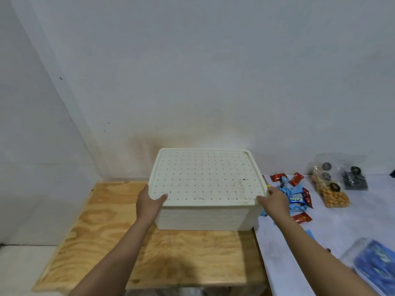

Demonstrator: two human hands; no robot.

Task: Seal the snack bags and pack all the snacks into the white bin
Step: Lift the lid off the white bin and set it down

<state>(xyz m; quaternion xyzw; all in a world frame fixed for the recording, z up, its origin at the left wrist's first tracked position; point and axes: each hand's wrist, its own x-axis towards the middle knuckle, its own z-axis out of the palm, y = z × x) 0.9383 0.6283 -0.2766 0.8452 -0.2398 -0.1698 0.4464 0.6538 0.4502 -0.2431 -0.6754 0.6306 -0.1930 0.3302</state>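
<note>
The white bin [205, 216] stands on a plywood board, covered by its cream lid [205, 178] dotted with small holes. My left hand [149, 202] grips the lid's front left corner, thumb on top. My right hand [274, 200] grips the front right corner. To the right lie several small red and blue snack packets [296, 194]. Farther right are a clear bag of orange snacks [330, 190] and a clear bag of dark snacks [353, 178], each with round dark clips on it. A blue snack bag [376, 262] lies blurred at the lower right.
The plywood board [102, 231] covers the left of the table and has bare room in front of and left of the bin. A white cloth [320, 231] covers the right side. A white wall rises directly behind the bin.
</note>
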